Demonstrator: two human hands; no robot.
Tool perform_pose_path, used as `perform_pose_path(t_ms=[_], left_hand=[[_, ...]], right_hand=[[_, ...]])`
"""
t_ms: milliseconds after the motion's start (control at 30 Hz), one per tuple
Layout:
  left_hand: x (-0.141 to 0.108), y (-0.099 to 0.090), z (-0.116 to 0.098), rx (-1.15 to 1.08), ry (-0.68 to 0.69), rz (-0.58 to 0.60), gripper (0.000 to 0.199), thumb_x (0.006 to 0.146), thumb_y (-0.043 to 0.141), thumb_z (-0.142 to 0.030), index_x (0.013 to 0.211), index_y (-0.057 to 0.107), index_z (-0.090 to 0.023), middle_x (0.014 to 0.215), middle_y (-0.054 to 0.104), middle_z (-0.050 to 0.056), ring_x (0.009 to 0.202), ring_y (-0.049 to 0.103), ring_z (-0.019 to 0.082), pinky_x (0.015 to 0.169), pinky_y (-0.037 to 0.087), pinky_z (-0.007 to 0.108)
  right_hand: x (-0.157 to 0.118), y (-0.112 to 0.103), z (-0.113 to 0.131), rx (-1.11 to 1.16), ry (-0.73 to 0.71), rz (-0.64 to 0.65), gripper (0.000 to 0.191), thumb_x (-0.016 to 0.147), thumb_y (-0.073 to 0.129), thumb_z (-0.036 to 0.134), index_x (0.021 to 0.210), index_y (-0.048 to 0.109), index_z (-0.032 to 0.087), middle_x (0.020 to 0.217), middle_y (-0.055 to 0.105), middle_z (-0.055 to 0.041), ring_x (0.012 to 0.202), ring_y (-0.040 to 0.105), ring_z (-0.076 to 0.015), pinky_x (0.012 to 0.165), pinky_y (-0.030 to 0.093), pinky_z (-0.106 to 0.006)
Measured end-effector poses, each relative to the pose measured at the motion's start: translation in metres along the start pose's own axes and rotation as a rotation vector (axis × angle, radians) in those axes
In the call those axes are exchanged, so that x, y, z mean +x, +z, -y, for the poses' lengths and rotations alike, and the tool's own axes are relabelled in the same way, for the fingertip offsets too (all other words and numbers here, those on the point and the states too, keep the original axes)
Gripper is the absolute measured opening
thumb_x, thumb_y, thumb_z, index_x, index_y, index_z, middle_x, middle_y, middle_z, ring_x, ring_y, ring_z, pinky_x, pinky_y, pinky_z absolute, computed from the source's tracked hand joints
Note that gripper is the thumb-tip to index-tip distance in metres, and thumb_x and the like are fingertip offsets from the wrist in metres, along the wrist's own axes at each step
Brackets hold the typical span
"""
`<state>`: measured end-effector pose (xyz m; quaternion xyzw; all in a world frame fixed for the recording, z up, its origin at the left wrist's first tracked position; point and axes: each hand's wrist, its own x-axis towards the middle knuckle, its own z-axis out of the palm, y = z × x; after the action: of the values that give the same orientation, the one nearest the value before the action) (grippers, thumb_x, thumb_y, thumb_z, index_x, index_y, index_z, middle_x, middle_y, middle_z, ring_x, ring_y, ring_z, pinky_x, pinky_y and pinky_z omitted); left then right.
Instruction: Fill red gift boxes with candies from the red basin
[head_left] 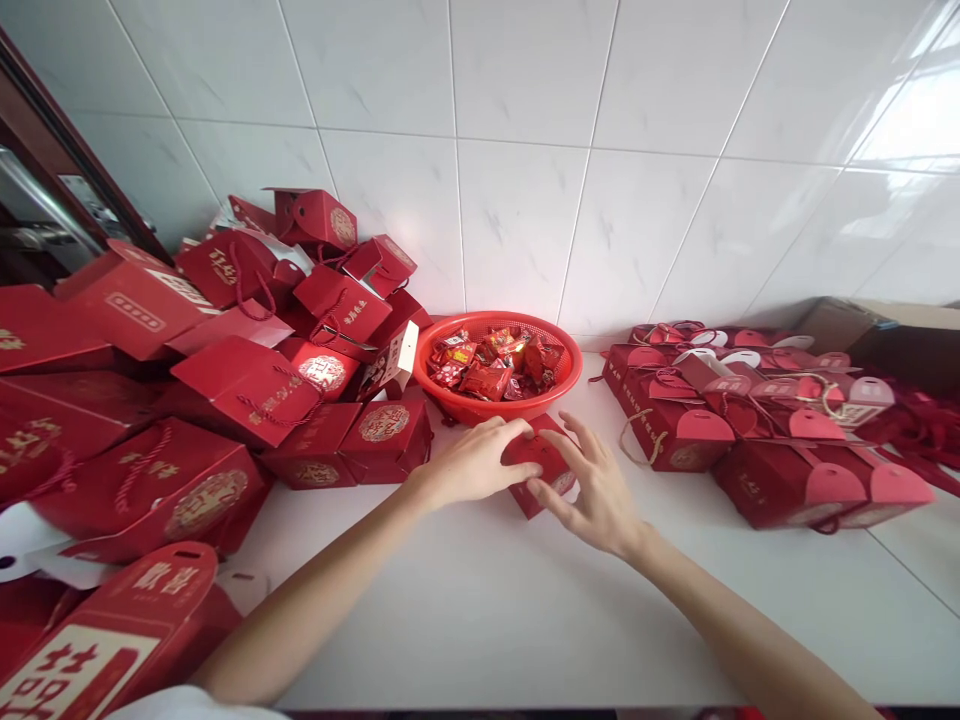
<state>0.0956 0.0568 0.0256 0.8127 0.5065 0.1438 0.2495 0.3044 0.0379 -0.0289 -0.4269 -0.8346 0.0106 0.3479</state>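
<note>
A small red gift box (534, 498) stands on the white counter, partly covered by my hands. My left hand (474, 462) comes at it from the left, thumb and fingers curved against its top. From the right, my right hand (594, 488) has its thumb and fingers bent over the top and right side of the same box. Right behind the box sits a red plastic basket (571, 385) of wrapped candies (486, 380). Whether the lid flaps of the box are closed is hidden by my fingers.
Red gift boxes (225, 390) with rope handles lie heaped at the left. More red boxes (757, 490) stand in rows at the right, beside a cardboard box (862, 312) and red cords (922, 430). A white tiled wall (525, 220) rises behind the counter (480, 620).
</note>
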Motion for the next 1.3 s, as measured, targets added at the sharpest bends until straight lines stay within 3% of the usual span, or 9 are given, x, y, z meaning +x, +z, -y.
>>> perform_pose_path(t_ms=[100, 200, 367, 533, 700, 900, 1033, 1100, 1300], left_hand=[[0.002, 0.002, 0.000, 0.012, 0.017, -0.023, 0.047, 0.089, 0.061, -0.049, 0.131, 0.061, -0.026, 0.135, 0.063, 0.010, 0.124, 0.060, 0.032, 0.101, 0.049, 0.042], [0.001, 0.003, -0.004, -0.010, 0.063, -0.001, 0.048, 0.093, 0.056, -0.050, 0.135, 0.062, -0.026, 0.136, 0.063, 0.010, 0.126, 0.060, 0.031, 0.105, 0.048, 0.041], [0.001, 0.005, -0.011, -0.152, 0.131, 0.079, 0.052, 0.095, 0.052, -0.056, 0.139, 0.061, -0.029, 0.143, 0.061, 0.006, 0.134, 0.054, 0.029, 0.111, 0.043, 0.040], [0.010, 0.011, -0.006, -0.347, 0.150, 0.113, 0.054, 0.096, 0.050, -0.058, 0.134, 0.063, -0.023, 0.138, 0.065, 0.007, 0.127, 0.061, 0.026, 0.105, 0.048, 0.033], [0.026, 0.035, 0.009, -0.426, 0.173, 0.148, 0.045, 0.090, 0.057, -0.056, 0.108, 0.073, -0.018, 0.105, 0.076, 0.008, 0.096, 0.070, 0.023, 0.090, 0.053, 0.034], [0.034, 0.079, 0.025, -0.515, 0.149, 0.182, 0.039, 0.085, 0.060, -0.055, 0.089, 0.072, -0.017, 0.083, 0.072, 0.005, 0.081, 0.066, 0.020, 0.080, 0.054, 0.032], [0.035, 0.092, 0.029, -0.515, 0.142, 0.121, 0.036, 0.085, 0.059, -0.052, 0.083, 0.070, -0.018, 0.079, 0.070, 0.004, 0.078, 0.065, 0.019, 0.076, 0.053, 0.031], [0.034, 0.092, 0.028, -0.506, 0.144, 0.096, 0.035, 0.085, 0.059, -0.050, 0.081, 0.070, -0.018, 0.077, 0.069, 0.004, 0.076, 0.064, 0.019, 0.075, 0.052, 0.030], [0.029, 0.091, 0.023, -0.450, 0.148, 0.038, 0.034, 0.087, 0.056, -0.047, 0.079, 0.070, -0.018, 0.075, 0.069, 0.004, 0.073, 0.063, 0.019, 0.071, 0.051, 0.030]], right_hand=[[-0.006, 0.004, 0.011, -0.133, 0.048, 0.044, 0.060, 0.091, 0.060, 0.057, 0.137, 0.056, 0.019, 0.150, 0.044, -0.0249, 0.131, 0.052, -0.0414, 0.098, 0.050, -0.058], [-0.009, 0.006, 0.017, -0.201, 0.149, 0.050, 0.050, 0.093, 0.059, 0.050, 0.132, 0.058, 0.018, 0.146, 0.047, -0.0262, 0.130, 0.052, -0.0418, 0.095, 0.052, -0.057], [-0.018, -0.008, 0.016, -0.176, 0.192, 0.017, 0.034, 0.090, 0.063, 0.041, 0.119, 0.061, 0.023, 0.138, 0.055, -0.0184, 0.115, 0.059, -0.0355, 0.089, 0.056, -0.053], [-0.049, -0.034, 0.014, -0.076, 0.167, -0.080, 0.029, 0.087, 0.066, 0.036, 0.112, 0.061, 0.022, 0.132, 0.058, -0.0154, 0.114, 0.060, -0.0312, 0.093, 0.055, -0.049], [-0.091, -0.089, -0.001, -0.108, 0.257, -0.307, 0.029, 0.090, 0.066, 0.044, 0.113, 0.063, 0.026, 0.132, 0.060, -0.0123, 0.120, 0.060, -0.0311, 0.095, 0.053, -0.049], [-0.098, -0.207, -0.079, -0.485, 0.361, -0.874, 0.033, 0.080, 0.071, 0.049, 0.095, 0.070, 0.020, 0.110, 0.068, -0.0151, 0.118, 0.059, -0.0349, 0.104, 0.041, -0.055], [-0.068, -0.264, -0.154, -0.543, 0.856, -0.917, 0.025, 0.063, 0.083, 0.021, 0.082, 0.066, 0.019, 0.101, 0.065, -0.0141, 0.119, 0.053, -0.0333, 0.102, 0.038, -0.053], [-0.056, -0.274, -0.184, -0.531, 1.022, -0.831, 0.029, 0.059, 0.085, 0.018, 0.068, 0.058, 0.020, 0.098, 0.063, -0.0157, 0.119, 0.051, -0.0324, 0.101, 0.035, -0.052], [-0.056, -0.248, -0.232, -0.321, 1.027, -0.585, 0.037, 0.057, 0.084, 0.020, 0.055, 0.046, 0.023, 0.079, 0.060, -0.0095, 0.083, 0.052, -0.0224, 0.077, 0.038, -0.044]])
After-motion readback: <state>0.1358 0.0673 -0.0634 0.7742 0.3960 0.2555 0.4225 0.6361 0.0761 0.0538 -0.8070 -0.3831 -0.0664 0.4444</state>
